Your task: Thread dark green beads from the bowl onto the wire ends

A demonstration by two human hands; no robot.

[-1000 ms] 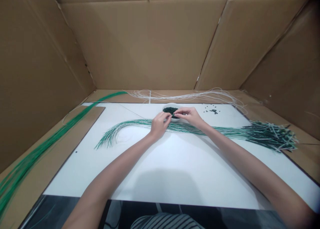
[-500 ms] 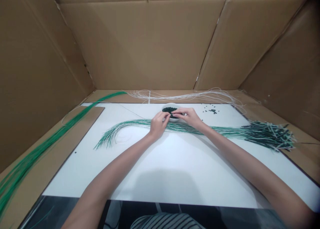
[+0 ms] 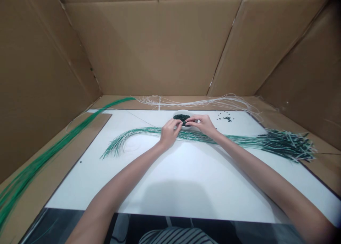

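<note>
Over the near rim of a white bowl (image 3: 192, 113) my two hands meet, fingertips almost touching. Dark green bead-like pieces (image 3: 181, 118) fill the bowl. My left hand (image 3: 168, 133) is closed in a pinch, and my right hand (image 3: 204, 125) pinches from the other side. A tiny dark bit shows between the fingertips, too small to name. Beneath both hands runs a long bundle of thin green and white strands (image 3: 144, 130). Its right end is thick with dark green pieces and pale tips (image 3: 289, 144).
Loose dark pieces (image 3: 227, 119) lie scattered on the white board (image 3: 173, 180), right of the bowl. A bright green strand bundle (image 3: 64, 139) stretches along the left side. White strands (image 3: 191, 103) lie along the back. Cardboard walls (image 3: 149, 48) enclose the back and sides.
My right hand's fingertips have shifted very slightly right, away from the left ones. My left hand, the bowl and the bundles look nearly the same.
</note>
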